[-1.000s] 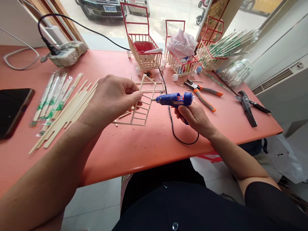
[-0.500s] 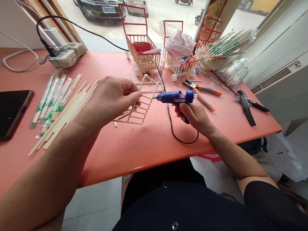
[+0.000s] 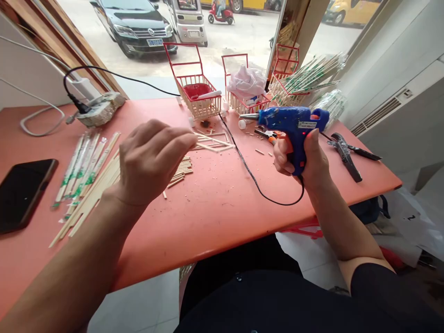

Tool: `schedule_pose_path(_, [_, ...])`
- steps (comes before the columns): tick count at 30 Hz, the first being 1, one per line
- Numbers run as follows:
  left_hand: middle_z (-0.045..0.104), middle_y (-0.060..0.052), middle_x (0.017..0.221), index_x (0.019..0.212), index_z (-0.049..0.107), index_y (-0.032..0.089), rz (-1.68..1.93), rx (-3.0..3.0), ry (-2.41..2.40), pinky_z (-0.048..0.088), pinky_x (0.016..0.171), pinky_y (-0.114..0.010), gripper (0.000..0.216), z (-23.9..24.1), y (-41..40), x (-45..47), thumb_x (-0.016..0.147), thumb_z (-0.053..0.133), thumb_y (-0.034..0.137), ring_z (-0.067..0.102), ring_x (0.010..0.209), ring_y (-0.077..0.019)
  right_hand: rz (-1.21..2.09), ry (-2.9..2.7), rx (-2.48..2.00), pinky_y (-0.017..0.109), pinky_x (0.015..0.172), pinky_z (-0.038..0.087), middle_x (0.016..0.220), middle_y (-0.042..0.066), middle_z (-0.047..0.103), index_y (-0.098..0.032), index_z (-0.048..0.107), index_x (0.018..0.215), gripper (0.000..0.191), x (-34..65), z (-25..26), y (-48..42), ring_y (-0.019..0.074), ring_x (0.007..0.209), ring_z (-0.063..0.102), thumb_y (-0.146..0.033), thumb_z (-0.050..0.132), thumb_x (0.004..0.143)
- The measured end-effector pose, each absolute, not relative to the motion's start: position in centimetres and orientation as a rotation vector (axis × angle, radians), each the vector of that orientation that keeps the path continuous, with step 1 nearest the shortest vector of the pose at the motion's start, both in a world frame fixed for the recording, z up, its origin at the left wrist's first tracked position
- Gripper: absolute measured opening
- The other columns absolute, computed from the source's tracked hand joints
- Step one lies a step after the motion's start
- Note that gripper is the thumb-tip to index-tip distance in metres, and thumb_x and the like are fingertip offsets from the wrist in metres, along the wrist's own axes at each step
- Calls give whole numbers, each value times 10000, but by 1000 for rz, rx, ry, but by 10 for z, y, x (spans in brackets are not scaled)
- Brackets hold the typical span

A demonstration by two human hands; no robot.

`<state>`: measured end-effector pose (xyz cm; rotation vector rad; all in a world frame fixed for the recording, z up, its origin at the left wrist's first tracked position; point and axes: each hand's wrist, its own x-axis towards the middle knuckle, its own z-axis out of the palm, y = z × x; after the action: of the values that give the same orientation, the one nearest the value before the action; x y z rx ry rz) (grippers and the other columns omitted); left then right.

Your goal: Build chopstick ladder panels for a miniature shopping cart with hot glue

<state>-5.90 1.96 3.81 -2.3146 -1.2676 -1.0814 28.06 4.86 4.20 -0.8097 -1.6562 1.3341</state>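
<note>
My left hand (image 3: 152, 157) hovers over the pink table (image 3: 215, 212) with its fingers curled in a pinch on the near edge of a small ladder-like frame of wooden sticks (image 3: 213, 142), which shows almost edge-on. Short cut sticks (image 3: 180, 171) lie just beyond the knuckles. My right hand (image 3: 305, 162) grips the handle of a blue hot glue gun (image 3: 294, 122), held upright above the table's right side. Its nozzle points left, well clear of the frame, and its black cord (image 3: 256, 182) loops across the table.
Wrapped and bare chopsticks (image 3: 86, 175) lie at the left beside a black phone (image 3: 21, 192). Three red-framed stick carts (image 3: 199, 95) stand at the back, one with bundled chopsticks (image 3: 305, 74). Orange-handled pliers (image 3: 267, 135), black cutters (image 3: 343, 150) and a power strip (image 3: 100, 108) also lie here.
My right hand lifted the glue gun up and to the right, away from the frame. The frame tipped down nearly flat in my left hand. The camera tilted upward.
</note>
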Motion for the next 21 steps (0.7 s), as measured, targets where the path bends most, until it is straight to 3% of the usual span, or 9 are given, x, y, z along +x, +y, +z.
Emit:
schedule_pose_path(2, [930, -38, 1152, 1060, 836, 340, -1011, -2267, -1105, 609, 824, -427, 263, 32, 18, -68, 1132, 605, 238, 805, 894, -237, 1314, -1713, -843, 337, 498, 446, 744, 36, 612, -246, 613, 860, 835, 284, 48, 48, 149, 557, 476, -1076, 544, 908])
schedule_pose_path(7, [932, -11, 1188, 1064, 865, 391, -904, -2353, -1057, 640, 709, -383, 298, 23, 4, -83, 1108, 634, 207, 872, 826, -221, 1321, -1801, -856, 303, 477, 391, 693, 19, 600, -220, 666, 866, 791, 276, 39, 48, 139, 551, 504, -1000, 591, 972])
schedule_pose_path(11, [925, -11, 1225, 1096, 883, 416, -881, -2418, -1182, 723, 797, -406, 346, 22, -7, -81, 1109, 604, 211, 901, 906, -243, 1387, -1879, -783, 282, 466, 364, 709, 1, 609, -204, 706, 976, 706, 268, 28, 50, 123, 545, 522, -904, 637, 1031])
schedule_pose_path(14, [922, -12, 1237, 1098, 885, 403, -808, -2436, -1235, 752, 890, -417, 365, 23, -10, -77, 1121, 565, 228, 912, 1011, -256, 1387, -1892, -765, 280, 471, 368, 722, 4, 616, -197, 696, 949, 693, 266, 25, 50, 118, 547, 527, -881, 639, 1046])
schedule_pose_path(21, [933, -15, 1153, 998, 894, 382, -918, -2460, -1141, 773, 920, -400, 326, 27, -7, -65, 1097, 642, 200, 922, 959, -260, 1375, -1893, -780, 286, 484, 379, 734, 5, 615, -186, 707, 952, 709, 267, 24, 51, 114, 550, 525, -882, 619, 1056])
